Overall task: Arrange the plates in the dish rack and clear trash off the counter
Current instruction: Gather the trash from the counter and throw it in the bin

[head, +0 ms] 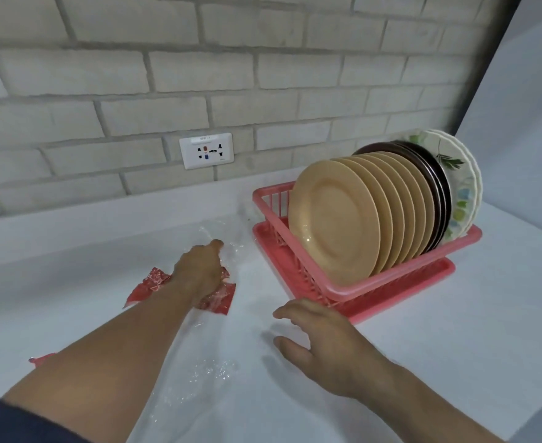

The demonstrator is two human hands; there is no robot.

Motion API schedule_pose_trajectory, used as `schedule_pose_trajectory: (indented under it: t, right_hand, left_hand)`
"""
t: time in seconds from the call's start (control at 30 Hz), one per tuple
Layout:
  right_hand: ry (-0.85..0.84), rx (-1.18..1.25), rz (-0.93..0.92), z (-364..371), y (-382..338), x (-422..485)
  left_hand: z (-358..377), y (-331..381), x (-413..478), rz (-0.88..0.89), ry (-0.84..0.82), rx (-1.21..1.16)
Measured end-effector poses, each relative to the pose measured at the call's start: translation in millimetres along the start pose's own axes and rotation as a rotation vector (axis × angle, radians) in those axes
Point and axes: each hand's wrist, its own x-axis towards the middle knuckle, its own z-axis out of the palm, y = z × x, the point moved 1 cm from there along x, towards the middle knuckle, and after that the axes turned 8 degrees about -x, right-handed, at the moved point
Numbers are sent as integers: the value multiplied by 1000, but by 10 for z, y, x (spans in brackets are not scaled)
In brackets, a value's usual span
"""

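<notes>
A pink dish rack [400, 276] stands on the white counter at the right, on a pink drip tray [423, 284]. In it several tan plates [330, 219] stand upright in a row, with dark brown plates [436, 174] and white floral plates [458, 174] behind them. My left hand [199, 273] reaches out and grips a red and clear plastic wrapper [218, 298] lying on the counter. More clear plastic film [205, 372] trails toward me. My right hand [324, 340] hovers open over the counter in front of the rack, holding nothing.
A second red scrap [41, 359] shows beside my left forearm. A white wall socket [206, 150] sits in the grey brick backsplash. The counter [455, 362] ends at a wall on the right, behind the rack.
</notes>
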Motion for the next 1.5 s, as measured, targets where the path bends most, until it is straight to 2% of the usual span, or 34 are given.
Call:
schedule_pose_trajectory:
  t: [0.1,0.27,0.37,0.5,0.57,0.77,0.87,0.97,1.13,1.23,1.33,1.5]
  right_hand:
    - [7,11,13,46,-23,105]
    - [35,24,22,110,-196,380]
    - [14,1,53,195,-290,681]
    - [-33,-27,60,339,-390,1155]
    - [-82,-60,54,414,-422,1332]
    - [-221,-19,97,653,-434,1566]
    - [-222,-271,34,736,-366,1539]
    - [-222,-363,16,753,-348,1537]
    - [-124,-290,-27,720,-342,1477]
    - [-114,-59,18,672,-353,1427]
    - [-93,-60,103,526,-422,1415]
    - [-23,23,177,344,-476,1382]
  left_hand:
    - [-247,10,48,40,154,-200]
    - [-718,11,-70,193,489,-403]
    - [-883,8,-183,179,441,-602]
    - [-966,-71,-383,65,268,-595]
    - [-938,-129,-498,66,228,-552]
    - [-778,-436,-499,141,416,-511]
    - [-756,-574,-437,62,437,-372]
    - [-750,-667,-428,20,431,-461]
    - [-793,-739,-418,6,407,-379]
    - [-847,-760,-469,-109,337,-419]
    - [-883,-751,-525,-128,255,-412]
    - [-867,-822,-602,-125,426,-462]
